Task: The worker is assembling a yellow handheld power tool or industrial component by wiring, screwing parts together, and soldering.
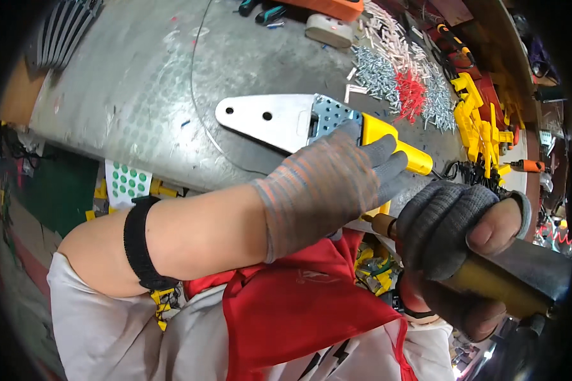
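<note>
My left hand (330, 181), in a grey and orange striped glove with bare-looking grey fingertips, closes over a plastic pipe welding iron lying on the bench. The iron has a flat silver heating plate (270, 119) with two round holes, a perforated metal guard (330, 115) and a yellow handle (413, 155). At the right, my right hand (454, 228), gloved with a bare thumb tip, wraps round a power screwdriver (502, 282) with a brass-coloured and dark body. Its tip (368, 218) points left toward the yellow handle, close to it; whether they touch I cannot tell.
Piles of silver screws (378, 73), red plugs (411, 96) and pale plugs (391, 32) lie on the metal bench (133, 82). Yellow plastic parts (476, 120) stand at the right. A thin cable (194, 82) crosses the bench. Dark finned pieces (67, 32) sit far left.
</note>
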`<state>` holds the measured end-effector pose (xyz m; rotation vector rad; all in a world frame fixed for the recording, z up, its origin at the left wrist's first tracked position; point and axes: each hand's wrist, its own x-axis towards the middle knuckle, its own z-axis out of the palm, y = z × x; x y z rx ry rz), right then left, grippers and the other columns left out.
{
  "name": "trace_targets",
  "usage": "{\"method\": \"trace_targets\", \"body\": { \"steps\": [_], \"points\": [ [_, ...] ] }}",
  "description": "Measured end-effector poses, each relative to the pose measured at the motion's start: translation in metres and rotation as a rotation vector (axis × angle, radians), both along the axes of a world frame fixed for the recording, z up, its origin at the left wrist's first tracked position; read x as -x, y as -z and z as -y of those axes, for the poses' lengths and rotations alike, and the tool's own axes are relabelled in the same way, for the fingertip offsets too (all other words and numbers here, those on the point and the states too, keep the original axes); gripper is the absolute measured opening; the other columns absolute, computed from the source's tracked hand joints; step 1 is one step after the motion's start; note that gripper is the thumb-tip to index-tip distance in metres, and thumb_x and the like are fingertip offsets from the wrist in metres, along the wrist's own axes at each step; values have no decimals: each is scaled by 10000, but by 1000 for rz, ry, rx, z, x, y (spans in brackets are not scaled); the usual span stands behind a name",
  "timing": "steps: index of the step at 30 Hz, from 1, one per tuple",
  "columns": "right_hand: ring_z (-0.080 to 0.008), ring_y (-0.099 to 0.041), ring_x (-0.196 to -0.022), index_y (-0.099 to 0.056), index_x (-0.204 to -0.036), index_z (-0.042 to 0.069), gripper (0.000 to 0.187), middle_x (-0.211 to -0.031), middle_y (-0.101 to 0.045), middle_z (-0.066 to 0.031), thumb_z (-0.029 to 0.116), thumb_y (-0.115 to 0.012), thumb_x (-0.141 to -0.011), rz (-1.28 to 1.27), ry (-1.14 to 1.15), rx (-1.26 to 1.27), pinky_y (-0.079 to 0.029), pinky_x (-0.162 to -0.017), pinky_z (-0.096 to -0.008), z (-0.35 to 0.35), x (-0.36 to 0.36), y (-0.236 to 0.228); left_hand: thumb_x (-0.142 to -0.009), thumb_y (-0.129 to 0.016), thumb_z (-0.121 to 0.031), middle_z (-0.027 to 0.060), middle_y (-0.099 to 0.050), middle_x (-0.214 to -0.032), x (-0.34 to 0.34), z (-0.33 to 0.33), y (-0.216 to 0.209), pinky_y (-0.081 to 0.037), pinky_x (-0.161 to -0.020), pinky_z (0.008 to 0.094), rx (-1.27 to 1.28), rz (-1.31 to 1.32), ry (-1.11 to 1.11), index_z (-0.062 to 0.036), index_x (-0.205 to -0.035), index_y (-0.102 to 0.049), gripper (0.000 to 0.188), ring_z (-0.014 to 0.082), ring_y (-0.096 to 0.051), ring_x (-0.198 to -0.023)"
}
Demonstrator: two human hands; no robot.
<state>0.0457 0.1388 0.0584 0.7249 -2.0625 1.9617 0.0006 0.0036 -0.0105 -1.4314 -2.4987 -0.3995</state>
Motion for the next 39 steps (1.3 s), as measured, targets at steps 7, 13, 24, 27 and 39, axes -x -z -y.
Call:
{"method": "trace_targets", "body": {
  "steps": [7, 13, 24, 27, 39],
  "points": [
    [-138, -459, -522, -468, -1093, 54, 590, -670, -499, -1, 563, -583, -817, -55, -94, 10, -374, -560, -295, 8, 13, -6, -860, -515, -190, 18, -524, -1400, -2, -4, 6, -449, -960, 441, -32, -32, -57, -55, -1212, -628, 393, 210, -523, -1261],
    [-132, -465, -526, -466, -1078, 66, 591, -680, -513, 3, 571, -601, -803, -80, -153, 28, -367, -562, -283, 6, 15, -9, -861, -566, -295, 31, -528, -1392, 0, -5, 3, -385, -1053, 482, -30, 101, 7, -77, -1326, -534, 515, 221, -447, -1333],
    [-121, -476, -534, -461, -1054, 85, 595, -697, -536, 10, 583, -632, -778, -166, -236, 49, -355, -563, -263, -46, 1, -32, -665, -769, -455, 67, -438, -1457, 0, -8, 2, -438, -984, 475, 98, 114, 44, -117, -1358, -500, 817, 269, -415, -1352],
    [-114, -482, -557, -487, -1086, 76, 522, -693, -518, 22, 498, -626, -812, -50, -123, 61, -362, -598, -268, -45, -3, -20, -724, -735, -462, 77, -471, -1430, -2, -6, -6, -444, -957, 485, 82, 165, 42, -146, -1251, -573, 635, 266, -433, -1342],
    [-152, -454, -480, -462, -1179, -7, 603, -608, -475, -9, 470, -616, -844, -104, 11, 149, -387, -493, -316, -46, 1, -8, -784, -649, -379, 69, -557, -1279, -5, -18, -1, -450, -842, 476, -4, 34, -39, -154, -1059, -606, 358, 253, -521, -1224]
  ]
}}
